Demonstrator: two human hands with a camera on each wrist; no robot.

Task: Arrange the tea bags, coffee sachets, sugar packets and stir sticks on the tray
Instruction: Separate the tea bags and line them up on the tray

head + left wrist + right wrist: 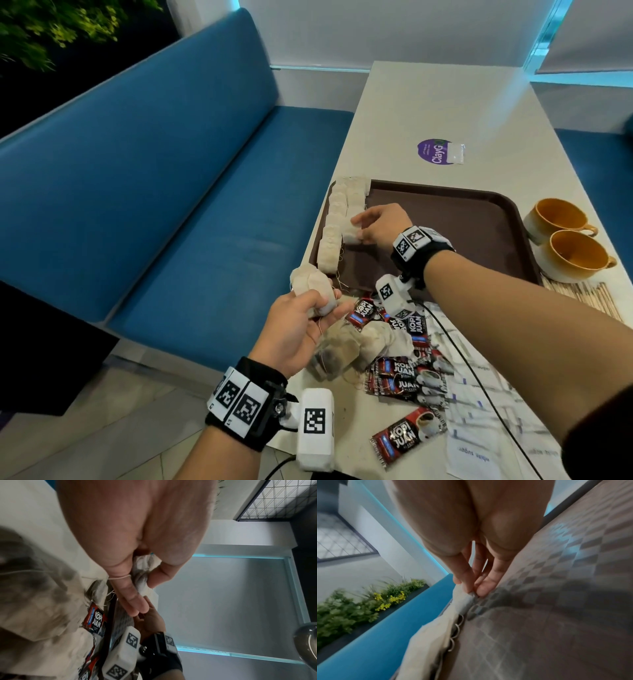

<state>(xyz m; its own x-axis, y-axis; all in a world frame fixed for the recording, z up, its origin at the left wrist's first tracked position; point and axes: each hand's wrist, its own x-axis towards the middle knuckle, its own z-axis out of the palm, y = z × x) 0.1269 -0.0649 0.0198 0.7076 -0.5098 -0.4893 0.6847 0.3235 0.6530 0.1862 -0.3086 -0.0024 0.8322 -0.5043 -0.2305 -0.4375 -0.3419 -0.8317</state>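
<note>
Tea bags sit in two rows along the left edge of the brown tray, and your right hand is pinching one more tea bag between thumb and fingertips at the second row. Your left hand has its fingers curled round a small bunch of tea bags just off the tray's near corner. Kopi Juan sachets and sugar packets lie loose on the table.

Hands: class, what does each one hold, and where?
Left hand grips a bunch of tea bags by their lower ends; right hand pinches one tea bag at its edge.
</note>
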